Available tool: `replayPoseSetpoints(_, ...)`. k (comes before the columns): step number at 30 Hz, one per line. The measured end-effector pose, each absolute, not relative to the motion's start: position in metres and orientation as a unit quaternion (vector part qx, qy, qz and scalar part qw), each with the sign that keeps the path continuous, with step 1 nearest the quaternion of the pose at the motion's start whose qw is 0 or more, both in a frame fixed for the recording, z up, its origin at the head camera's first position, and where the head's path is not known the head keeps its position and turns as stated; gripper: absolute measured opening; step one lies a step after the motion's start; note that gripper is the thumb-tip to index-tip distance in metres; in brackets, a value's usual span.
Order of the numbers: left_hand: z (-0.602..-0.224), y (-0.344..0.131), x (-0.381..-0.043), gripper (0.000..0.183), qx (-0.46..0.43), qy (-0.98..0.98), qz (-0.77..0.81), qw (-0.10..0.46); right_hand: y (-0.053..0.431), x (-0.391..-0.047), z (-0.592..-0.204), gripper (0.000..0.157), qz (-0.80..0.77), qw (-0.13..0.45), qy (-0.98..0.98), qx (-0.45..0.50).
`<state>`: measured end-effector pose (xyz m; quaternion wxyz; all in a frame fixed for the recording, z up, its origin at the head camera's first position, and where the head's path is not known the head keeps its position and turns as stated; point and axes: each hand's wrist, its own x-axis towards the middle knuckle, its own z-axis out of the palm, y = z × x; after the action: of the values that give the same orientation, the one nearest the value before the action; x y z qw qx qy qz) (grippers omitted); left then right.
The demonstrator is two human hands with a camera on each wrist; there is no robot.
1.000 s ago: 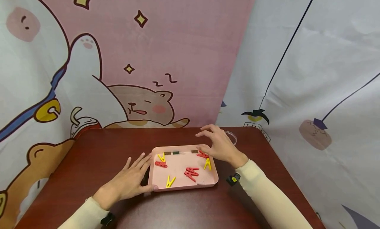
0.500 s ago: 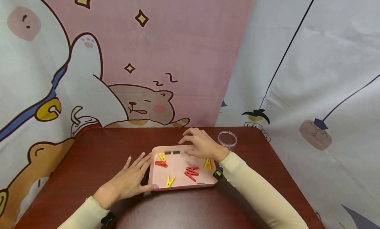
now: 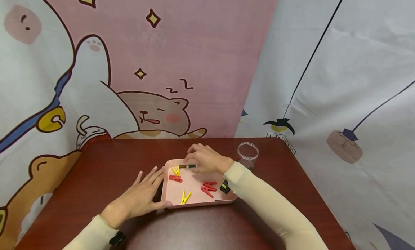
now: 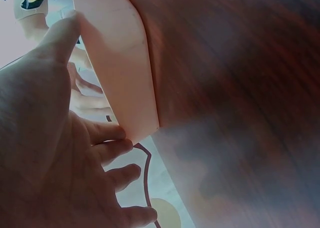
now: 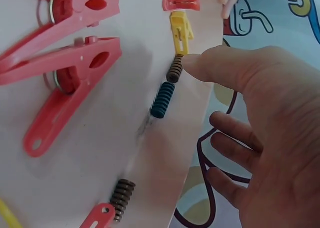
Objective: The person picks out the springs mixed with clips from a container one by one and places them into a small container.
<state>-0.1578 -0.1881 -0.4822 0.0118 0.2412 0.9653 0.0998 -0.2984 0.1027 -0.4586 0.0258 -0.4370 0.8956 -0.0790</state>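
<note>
My left hand [image 3: 139, 196] rests against the left side of a pink tray [image 3: 198, 192], fingers straight along the rim and thumb at the near corner. Over the tray's far side hovers my right hand [image 3: 207, 160]. In the right wrist view, its foremost fingertip is at a brown coil spring [image 5: 175, 68]; whether they touch I cannot tell. A dark green spring [image 5: 162, 100] lies beside that one, and another brown spring [image 5: 123, 195] lies farther along the same wall. Yellow clothespins [image 3: 186, 197] and red clothespins [image 3: 209, 188] are scattered in the tray.
A clear round jar [image 3: 248, 151] stands behind the tray on the right. The tray sits on a dark reddish-brown table [image 3: 201, 228]. Close behind the table hangs a printed cloth [image 3: 207, 62]. A thin dark strip [image 3: 218, 200] lies by the tray's near wall.
My right hand has moved left along the tray's far side, from the right corner toward the springs on the left. The jar is now less covered. My left hand has stayed put.
</note>
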Motion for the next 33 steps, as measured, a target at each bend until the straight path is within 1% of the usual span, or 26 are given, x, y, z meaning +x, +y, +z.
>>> replayPoseSetpoints(4, -0.481, -0.188, -0.157, 0.111, 0.24, 0.965, 0.102, 0.02, 0.094, -0.302, -0.463, 0.043, -0.056, 0.031, 0.889, -0.454)
replayPoseSetpoints(11, -0.481, -0.187, -0.157, 0.111, 0.24, 0.965, 0.101, 0.017, 0.081, -0.304, -0.469, 0.048, -0.044, 0.044, 0.89, -0.452)
replayPoseSetpoints(16, -0.483, -0.186, -0.157, 0.111, 0.24, 0.965, 0.1, 0.015, 0.076, -0.303, -0.47, 0.048, -0.026, 0.048, 0.89, -0.453)
replayPoseSetpoints(21, -0.483, -0.186, -0.157, 0.112, 0.239, 0.966, 0.1, 0.015, 0.074, -0.305, -0.473, 0.047, -0.019, 0.04, 0.892, -0.45)
replayPoseSetpoints(33, -0.481, -0.188, -0.158, 0.112, 0.243, 0.965, 0.102, 0.012, 0.061, -0.309, -0.477, 0.039, 0.017, -0.011, 0.889, -0.458)
